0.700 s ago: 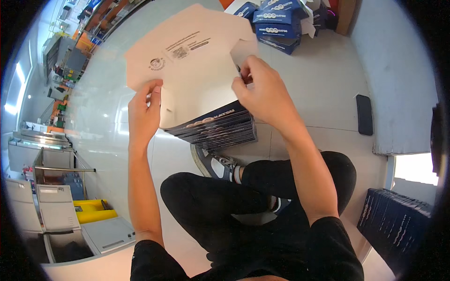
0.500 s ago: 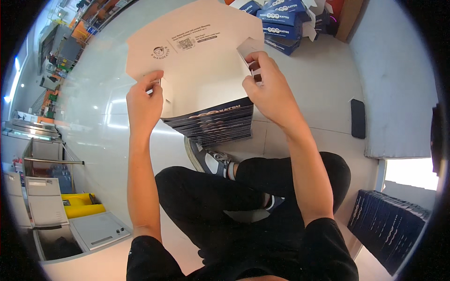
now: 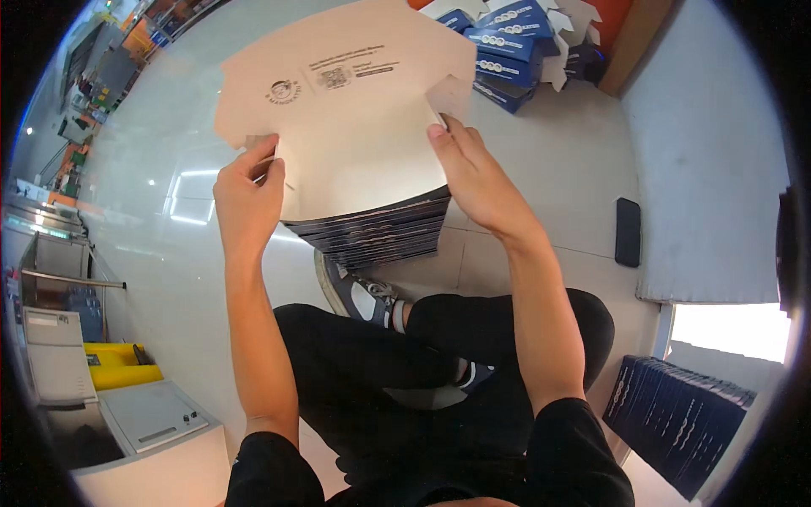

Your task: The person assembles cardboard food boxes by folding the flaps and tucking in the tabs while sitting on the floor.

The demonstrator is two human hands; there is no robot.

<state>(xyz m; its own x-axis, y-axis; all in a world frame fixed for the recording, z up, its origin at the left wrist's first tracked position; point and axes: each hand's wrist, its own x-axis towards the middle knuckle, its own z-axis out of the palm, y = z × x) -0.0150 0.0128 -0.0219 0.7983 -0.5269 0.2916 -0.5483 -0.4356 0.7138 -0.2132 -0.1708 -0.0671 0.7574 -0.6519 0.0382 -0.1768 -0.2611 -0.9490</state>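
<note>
A part-folded cardboard box [image 3: 372, 127], pale inside with dark printing on its raised flap, lies in front of me over a stack of flat dark-blue boxes [image 3: 380, 237]. My left hand [image 3: 249, 194] pinches the box's left side wall between thumb and fingers. On the opposite side, my right hand [image 3: 477, 173] grips the right wall, its thumb up near the top edge and the fingers partly hidden behind. Both side walls stand up, and the large flap leans away from me.
Several folded blue boxes [image 3: 507, 42] are heaped at the far right. A black phone [image 3: 628, 232] lies on the floor by the grey wall panel. More flat boxes [image 3: 676, 422] stand stacked at lower right. My crossed legs [image 3: 372, 346] are below; a white cabinet [image 3: 156, 414] stands at left.
My right thumb has moved up to the top of the right wall, and the fingers have straightened. My left hand still pinches the left wall. The whole view has shifted slightly.
</note>
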